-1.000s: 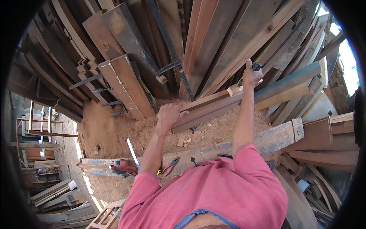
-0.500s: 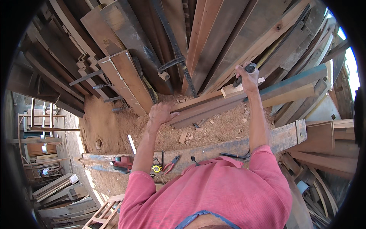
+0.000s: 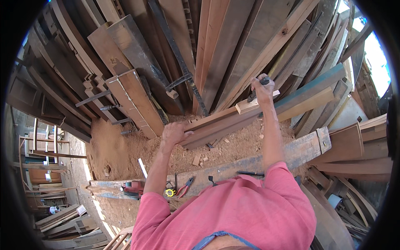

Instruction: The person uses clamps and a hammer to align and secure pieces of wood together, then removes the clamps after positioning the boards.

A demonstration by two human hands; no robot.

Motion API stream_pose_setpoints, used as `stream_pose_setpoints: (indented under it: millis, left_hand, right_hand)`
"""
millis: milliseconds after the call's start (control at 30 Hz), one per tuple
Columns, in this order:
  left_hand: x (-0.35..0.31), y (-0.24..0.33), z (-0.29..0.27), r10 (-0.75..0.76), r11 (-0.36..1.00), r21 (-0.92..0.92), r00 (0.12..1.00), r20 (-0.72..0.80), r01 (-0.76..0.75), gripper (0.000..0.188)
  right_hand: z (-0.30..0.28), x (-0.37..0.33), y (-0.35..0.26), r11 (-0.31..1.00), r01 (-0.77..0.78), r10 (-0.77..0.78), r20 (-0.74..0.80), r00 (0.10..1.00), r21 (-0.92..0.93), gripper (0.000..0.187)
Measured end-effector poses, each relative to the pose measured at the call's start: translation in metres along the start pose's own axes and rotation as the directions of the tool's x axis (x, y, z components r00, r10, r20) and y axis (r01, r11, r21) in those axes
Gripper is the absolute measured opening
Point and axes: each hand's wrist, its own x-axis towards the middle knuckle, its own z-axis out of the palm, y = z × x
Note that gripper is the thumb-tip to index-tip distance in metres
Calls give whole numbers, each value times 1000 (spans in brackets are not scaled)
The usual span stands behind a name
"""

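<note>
Right fist wrapped around a dark hand tool, pale block right below it
The pale wood block (image 3: 249, 105) sits just bodyward of the right hand (image 3: 263, 89), way closer than the left, long axis slanting up rightward along the brown plank (image 3: 221, 128). Right fingers are curled tight on the dark hand tool (image 3: 251, 97); left hand (image 3: 174, 133) rests on the plank's left end, thumb out, can't tell if it's gripping.

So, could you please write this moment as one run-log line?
Left hand: at brown board's left end | Right hand: gripping dark tool by pale wood block | Nearby: pliers beside yellow tape measure
</note>
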Motion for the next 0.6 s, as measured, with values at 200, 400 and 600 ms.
stream_pose_setpoints:
  millis: [200, 400, 600]
  left_hand:
    - [-1, -24, 6, -106, 990, 102, 991, 81, 97, 63]
    - [6, 1, -2, -86, 990, 119, 992, 94, 74, 57]
    - [12, 32, -9, -54, 992, 114, 996, 71, 45, 48]
  right_hand:
    - [5, -25, -19, 995, -96, 93, 254, 963, -1, 29]
    - [13, -30, -28, 878, 221, -333, -210, 919, -426, 30]
    - [-20, 8, -3, 981, -9, -48, -288, 956, -193, 25]
